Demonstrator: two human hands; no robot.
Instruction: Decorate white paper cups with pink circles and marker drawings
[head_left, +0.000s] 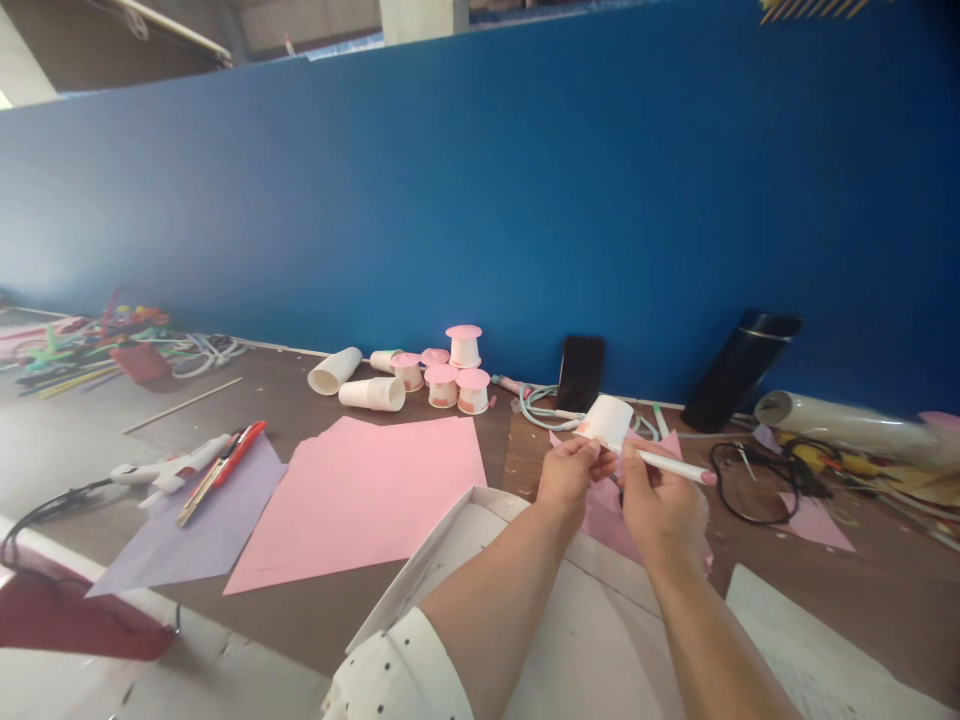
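My left hand (568, 478) is closed on the rim of a small white paper cup (610, 420), which is tilted with its base up and has a pinkish patch on its side. A white marker with a pink end (679, 465) is gripped in my right hand (666, 512), its other end close to the cup rim. Whether the tip touches the cup is hidden by my fingers. Below both hands are pink paper scraps (604, 512) and a white box lid or tray (480, 535).
Several cups with pink paper tops (464, 345) stand by the blue partition (465, 180), near stacked paper cups (373, 393). Pink sheets (375, 490), a red utility knife (232, 458) and a glue gun (172, 468) lie left. A phone (580, 372) and black bottle (739, 370) lean behind.
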